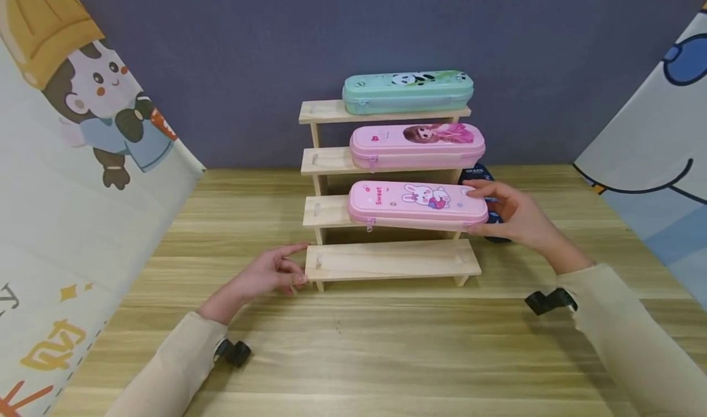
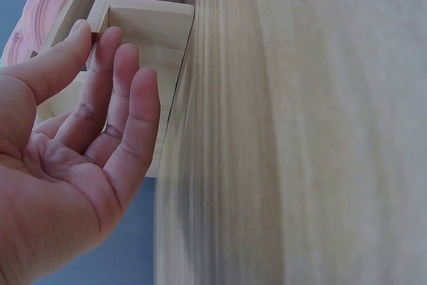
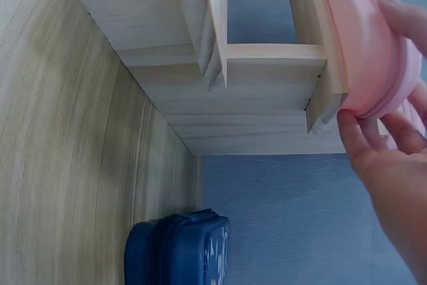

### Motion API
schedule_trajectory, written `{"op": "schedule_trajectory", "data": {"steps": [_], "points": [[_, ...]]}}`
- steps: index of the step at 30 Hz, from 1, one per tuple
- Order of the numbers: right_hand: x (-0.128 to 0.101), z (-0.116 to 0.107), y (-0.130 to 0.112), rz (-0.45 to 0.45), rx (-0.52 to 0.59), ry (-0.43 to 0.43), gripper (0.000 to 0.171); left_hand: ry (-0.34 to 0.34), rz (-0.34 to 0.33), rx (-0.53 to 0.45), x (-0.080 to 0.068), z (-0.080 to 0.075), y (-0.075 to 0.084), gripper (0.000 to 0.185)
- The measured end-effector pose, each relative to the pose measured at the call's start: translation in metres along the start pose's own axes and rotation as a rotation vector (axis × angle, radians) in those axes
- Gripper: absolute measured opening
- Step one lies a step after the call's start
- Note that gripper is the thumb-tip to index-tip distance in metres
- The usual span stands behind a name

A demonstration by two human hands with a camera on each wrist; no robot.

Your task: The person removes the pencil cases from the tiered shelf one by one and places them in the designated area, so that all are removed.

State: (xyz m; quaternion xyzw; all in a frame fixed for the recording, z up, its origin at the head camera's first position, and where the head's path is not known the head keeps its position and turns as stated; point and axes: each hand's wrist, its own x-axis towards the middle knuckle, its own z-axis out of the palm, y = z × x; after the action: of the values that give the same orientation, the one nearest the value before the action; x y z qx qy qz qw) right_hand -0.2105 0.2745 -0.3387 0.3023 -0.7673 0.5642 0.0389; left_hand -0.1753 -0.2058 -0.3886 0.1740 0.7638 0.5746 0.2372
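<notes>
Two hands work at a stepped wooden rack [image 1: 331,159] on the counter [image 1: 353,343]: the right hand [image 1: 516,214] grips the right end of a pink bunny pencil case [image 1: 417,205] lying on the second step from the bottom, thumb under the end and fingers [image 3: 400,15] curled over its top edge. The left hand [image 1: 270,276] rests at the left end of the lowest step [image 1: 392,260], its fingers [image 2: 117,98] straight, close together and relaxed, their tips touching the wood and holding nothing. Higher steps carry a pink girl case [image 1: 417,145] and a teal panda case [image 1: 407,90], and a dark blue case [image 3: 180,251] lies on the counter behind the right hand.
</notes>
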Motion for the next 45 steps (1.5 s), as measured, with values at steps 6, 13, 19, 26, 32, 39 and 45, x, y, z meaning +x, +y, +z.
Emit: {"op": "schedule_trajectory", "data": {"steps": [6,13,19,26,32,39,45], "points": [[0.002,-0.001,0.003,-0.062,0.054,-0.015,0.048,0.001,-0.001,0.001,0.0,0.0,0.0,0.076],[0.0,0.002,0.0,-0.091,0.084,0.045,0.046,-0.003,0.008,0.001,0.001,0.0,-0.001,0.076],[0.0,0.0,-0.009,-0.145,0.11,0.062,0.049,0.0,0.009,0.005,0.001,-0.001,-0.001,0.076],[0.0,-0.006,-0.018,-0.268,0.231,0.091,0.053,0.006,0.007,-0.005,0.0,-0.001,-0.002,0.076],[-0.003,-0.017,-0.027,-0.342,0.293,0.162,0.052,0.001,0.017,0.0,0.001,-0.001,-0.002,0.075],[-0.01,-0.027,-0.039,-0.342,0.334,0.276,0.048,-0.003,0.012,0.007,0.002,0.0,-0.002,0.075],[-0.009,-0.031,-0.043,-0.424,0.34,0.355,0.05,0.002,0.012,0.003,0.001,0.0,-0.001,0.075]]}}
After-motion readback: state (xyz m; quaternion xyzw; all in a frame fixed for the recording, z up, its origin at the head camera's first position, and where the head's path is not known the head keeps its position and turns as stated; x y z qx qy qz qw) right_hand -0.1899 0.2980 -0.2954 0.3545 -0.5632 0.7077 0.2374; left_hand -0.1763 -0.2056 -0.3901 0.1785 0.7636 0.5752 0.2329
